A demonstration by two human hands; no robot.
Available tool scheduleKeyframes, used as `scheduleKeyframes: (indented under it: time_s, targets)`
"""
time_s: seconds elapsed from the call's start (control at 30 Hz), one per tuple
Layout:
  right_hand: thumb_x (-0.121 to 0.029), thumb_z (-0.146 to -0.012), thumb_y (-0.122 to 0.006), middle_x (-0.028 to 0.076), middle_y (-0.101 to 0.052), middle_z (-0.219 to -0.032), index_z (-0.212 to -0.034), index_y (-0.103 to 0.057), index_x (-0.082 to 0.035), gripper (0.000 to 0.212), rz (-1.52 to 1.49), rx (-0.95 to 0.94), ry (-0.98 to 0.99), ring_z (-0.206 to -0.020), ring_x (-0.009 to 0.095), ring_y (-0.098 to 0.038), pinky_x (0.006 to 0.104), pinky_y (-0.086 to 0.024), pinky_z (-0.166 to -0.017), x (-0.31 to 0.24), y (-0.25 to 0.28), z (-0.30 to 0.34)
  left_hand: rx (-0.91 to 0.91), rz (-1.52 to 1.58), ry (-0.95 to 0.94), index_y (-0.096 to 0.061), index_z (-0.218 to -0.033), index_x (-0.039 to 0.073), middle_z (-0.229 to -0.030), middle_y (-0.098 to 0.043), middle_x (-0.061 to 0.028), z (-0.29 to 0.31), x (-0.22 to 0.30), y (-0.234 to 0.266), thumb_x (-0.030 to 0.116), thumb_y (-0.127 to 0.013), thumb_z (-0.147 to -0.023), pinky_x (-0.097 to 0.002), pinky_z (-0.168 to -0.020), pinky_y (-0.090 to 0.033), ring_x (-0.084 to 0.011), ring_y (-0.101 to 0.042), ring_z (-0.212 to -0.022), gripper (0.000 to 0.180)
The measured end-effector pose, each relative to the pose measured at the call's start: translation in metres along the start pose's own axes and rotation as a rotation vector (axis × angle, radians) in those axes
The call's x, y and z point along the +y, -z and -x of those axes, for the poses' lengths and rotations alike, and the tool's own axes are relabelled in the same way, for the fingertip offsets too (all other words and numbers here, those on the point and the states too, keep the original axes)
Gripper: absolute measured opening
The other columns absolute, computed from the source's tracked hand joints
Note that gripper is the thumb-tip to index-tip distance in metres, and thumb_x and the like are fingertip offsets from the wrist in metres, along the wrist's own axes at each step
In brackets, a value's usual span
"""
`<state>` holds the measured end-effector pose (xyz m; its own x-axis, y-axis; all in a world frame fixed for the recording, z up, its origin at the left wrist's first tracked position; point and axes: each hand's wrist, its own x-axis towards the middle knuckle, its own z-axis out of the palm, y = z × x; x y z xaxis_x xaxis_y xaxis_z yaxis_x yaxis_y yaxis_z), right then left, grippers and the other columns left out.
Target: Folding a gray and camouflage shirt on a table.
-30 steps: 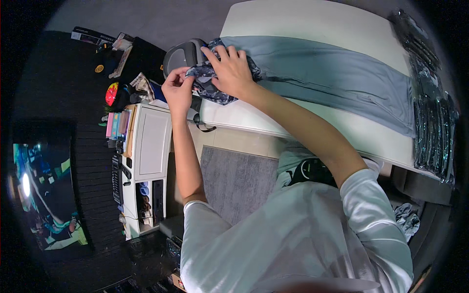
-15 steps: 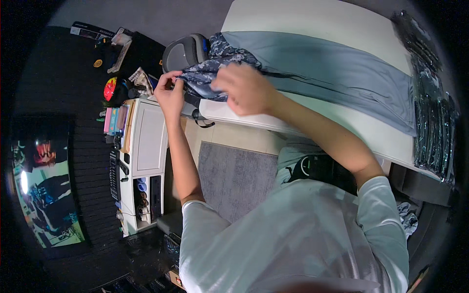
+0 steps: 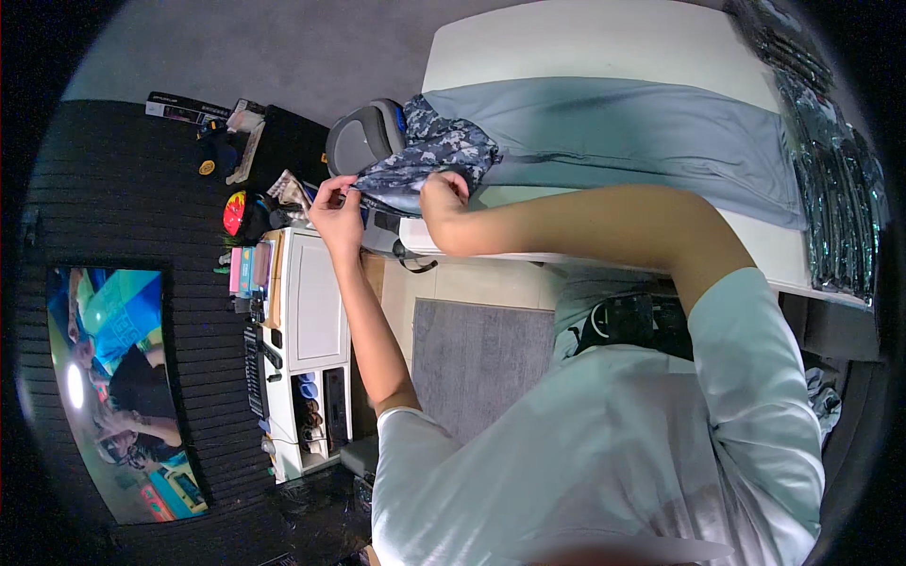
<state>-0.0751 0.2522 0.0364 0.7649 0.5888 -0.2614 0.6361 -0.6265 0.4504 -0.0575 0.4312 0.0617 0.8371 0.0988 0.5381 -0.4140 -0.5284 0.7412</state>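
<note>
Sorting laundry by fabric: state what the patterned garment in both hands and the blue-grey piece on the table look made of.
Patterned garment: seemingly thin woven cloth, matte, draping and crumpling softly between the left hand and right hand. Blue-grey piece: smooth matte fabric, lying flat with faint creases; exact fibre unclear.

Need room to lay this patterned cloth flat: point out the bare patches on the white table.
Bare white table lies beyond the grey-blue garment, and a thin strip along its near edge. The right edge is crowded with dark packets; both hands hold the patterned cloth at the left corner.
</note>
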Motion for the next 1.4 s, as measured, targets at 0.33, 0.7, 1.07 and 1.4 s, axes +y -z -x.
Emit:
scheduleKeyframes:
  time_s: [0.33, 0.7, 1.07, 1.4]
  targets:
    - [-0.017, -0.085, -0.063, 0.015, -0.069, -0.103, -0.082, -0.078, -0.007, 0.018, -0.194, 0.758, 0.608, -0.087, 0.026, -0.072, 0.0374, -0.058, -0.066, 0.000, -0.013, 0.045, 0.019, -0.248, -0.042, -0.072, -0.102, 0.002, -0.085, -0.064, -0.0025, 0.003, 0.000, -0.016, -0.002, -0.059, -0.089, -0.0239, -0.068, -0.046, -0.0079, -0.057, -0.077, 0.020]
    - [-0.021, -0.087, -0.062, 0.015, -0.072, -0.098, -0.100, -0.069, -0.003, 0.023, -0.325, 0.640, 0.361, -0.084, 0.030, -0.073, 0.0416, -0.057, -0.068, 0.040, -0.044, 0.018, -0.125, -0.345, 0.129, -0.061, -0.115, -0.003, -0.101, -0.070, -0.0246, 0.037, -0.019, -0.031, 0.024, -0.069, -0.087, -0.0420, -0.087, -0.051, -0.0400, -0.068, -0.099, 0.040]
    - [-0.014, -0.083, -0.066, 0.011, -0.065, -0.097, -0.094, -0.065, -0.003, 0.017, -0.713, 0.990, 0.294, -0.100, 0.027, -0.064, 0.0381, -0.056, -0.075, 0.050, -0.074, 0.045, 0.082, 0.109, 0.414, -0.068, -0.113, 0.000, -0.098, -0.070, -0.0076, 0.067, -0.041, -0.015, -0.010, -0.048, -0.090, -0.0212, -0.053, -0.047, -0.0092, -0.060, -0.071, 0.032]
    - [-0.007, -0.079, -0.063, 0.007, -0.065, -0.103, -0.098, -0.066, -0.004, 0.019, -0.754, 0.825, 0.166, -0.105, 0.026, -0.059, 0.0423, -0.051, -0.081, 0.040, -0.080, 0.052, 0.106, 0.157, 0.180, -0.072, -0.093, -0.001, -0.112, -0.067, -0.0118, 0.060, -0.032, -0.021, -0.014, -0.036, -0.082, -0.0250, -0.057, -0.057, -0.0154, -0.066, -0.088, 0.039]
